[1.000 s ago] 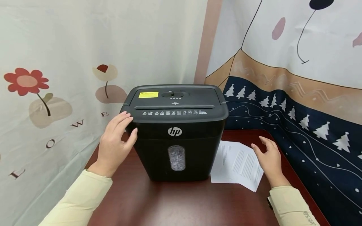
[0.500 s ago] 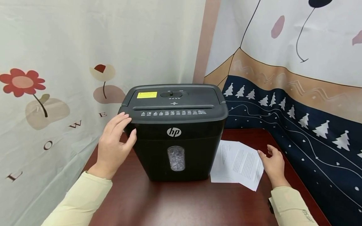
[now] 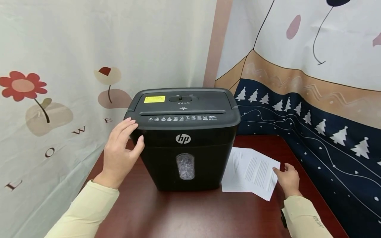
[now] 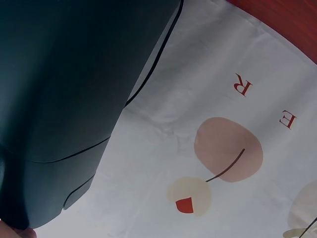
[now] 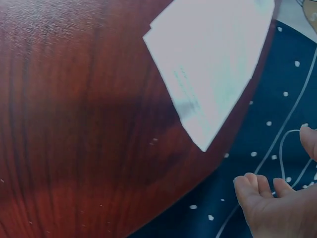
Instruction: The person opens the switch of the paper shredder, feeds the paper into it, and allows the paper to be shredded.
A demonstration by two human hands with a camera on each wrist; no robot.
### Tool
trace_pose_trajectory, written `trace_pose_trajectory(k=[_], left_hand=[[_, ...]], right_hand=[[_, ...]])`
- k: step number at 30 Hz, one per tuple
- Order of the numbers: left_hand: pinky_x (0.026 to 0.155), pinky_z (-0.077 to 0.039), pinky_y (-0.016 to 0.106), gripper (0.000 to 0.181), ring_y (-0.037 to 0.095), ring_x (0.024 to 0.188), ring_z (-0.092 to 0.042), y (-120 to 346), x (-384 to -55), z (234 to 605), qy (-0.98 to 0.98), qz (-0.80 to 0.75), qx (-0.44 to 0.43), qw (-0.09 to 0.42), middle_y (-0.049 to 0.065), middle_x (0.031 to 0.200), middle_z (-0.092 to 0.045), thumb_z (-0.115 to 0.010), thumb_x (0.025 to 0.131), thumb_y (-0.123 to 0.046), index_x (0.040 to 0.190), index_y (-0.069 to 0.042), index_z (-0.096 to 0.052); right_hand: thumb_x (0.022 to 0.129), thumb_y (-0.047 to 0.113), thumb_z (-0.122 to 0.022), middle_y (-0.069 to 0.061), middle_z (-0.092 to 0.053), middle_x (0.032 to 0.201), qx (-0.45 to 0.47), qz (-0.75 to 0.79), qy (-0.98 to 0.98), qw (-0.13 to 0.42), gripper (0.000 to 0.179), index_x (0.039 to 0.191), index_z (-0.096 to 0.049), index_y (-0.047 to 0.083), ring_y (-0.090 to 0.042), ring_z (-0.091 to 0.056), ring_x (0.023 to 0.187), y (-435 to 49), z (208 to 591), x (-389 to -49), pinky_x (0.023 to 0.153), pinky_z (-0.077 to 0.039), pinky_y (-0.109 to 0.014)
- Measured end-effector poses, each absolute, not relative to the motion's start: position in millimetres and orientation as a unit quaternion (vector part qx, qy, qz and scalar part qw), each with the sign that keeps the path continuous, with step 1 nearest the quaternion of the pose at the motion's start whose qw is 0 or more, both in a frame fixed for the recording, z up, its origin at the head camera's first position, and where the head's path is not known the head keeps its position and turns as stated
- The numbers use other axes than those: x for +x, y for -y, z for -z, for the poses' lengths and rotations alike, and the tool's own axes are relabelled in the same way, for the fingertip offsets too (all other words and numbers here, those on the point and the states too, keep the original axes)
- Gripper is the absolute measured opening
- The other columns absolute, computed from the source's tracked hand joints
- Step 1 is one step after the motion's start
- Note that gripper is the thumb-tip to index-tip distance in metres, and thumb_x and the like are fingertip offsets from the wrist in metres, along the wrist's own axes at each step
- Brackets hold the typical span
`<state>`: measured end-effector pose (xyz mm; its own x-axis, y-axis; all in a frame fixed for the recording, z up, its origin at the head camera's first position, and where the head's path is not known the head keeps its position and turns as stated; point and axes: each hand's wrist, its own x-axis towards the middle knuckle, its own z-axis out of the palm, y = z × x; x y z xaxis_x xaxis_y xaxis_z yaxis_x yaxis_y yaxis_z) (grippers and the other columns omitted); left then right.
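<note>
Touching the near left corner of the black shredder (image 3: 205,158), my left grip (image 3: 117,152) is spread, with long fingers on the edge and the thumb sticking out by the shredder's front. My right grip (image 3: 288,180) is well to the right of the shredder, at the outer edge of the sheets of paper (image 3: 259,175). It is spread too: its fingers bend softly, with a gap between them and the thumb. I cannot tell if the thumb touches the paper.

The sheets lie flat just right of the shredder, one partly over another and turned at a slant, with small print on them. On top of the shredder are a long slot (image 3: 182,113), a little slider (image 3: 180,98) and a yellow sticker (image 3: 154,99). On its front, a small window (image 3: 186,167) shows tiny bits of paper. Under the shredder is a shiny red-brown surface (image 3: 184,215). Behind it hangs a white cloth (image 3: 166,43), and to its right a dark blue cloth (image 3: 336,188) with white trees.
</note>
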<state>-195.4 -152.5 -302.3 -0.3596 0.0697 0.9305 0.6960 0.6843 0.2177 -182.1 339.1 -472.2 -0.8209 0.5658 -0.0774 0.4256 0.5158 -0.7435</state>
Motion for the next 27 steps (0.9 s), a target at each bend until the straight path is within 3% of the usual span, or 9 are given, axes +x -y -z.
trace_pose_trajectory(k=[14,27], left_hand=[[0.104,-0.038,0.020,0.029,0.032,0.113,-0.058,151.4,-194.6,304.9,0.749,0.313,-0.253,0.527,0.021,0.110,-0.064,-0.066,0.075,0.001,0.103,0.007,-0.067],[0.105,-0.037,0.019,0.029,0.033,0.114,-0.057,149.6,-189.6,305.3,0.763,0.303,-0.248,0.514,0.021,0.113,-0.063,-0.063,0.078,-0.002,0.106,0.007,-0.066]], right_hand=[[0.088,0.010,-0.059,-0.040,-0.043,0.129,-0.301,-0.401,0.864,0.046,0.061,0.135,-0.033,-0.019,-0.050,-0.048,0.113,-334.3,498.1,-180.2,0.098,-0.042,-0.056],[0.083,0.010,-0.063,-0.044,-0.040,0.125,-0.289,-0.353,0.890,0.000,0.065,0.130,-0.033,-0.024,-0.055,-0.045,0.112,-328.5,506.2,-175.1,0.097,-0.042,-0.058]])
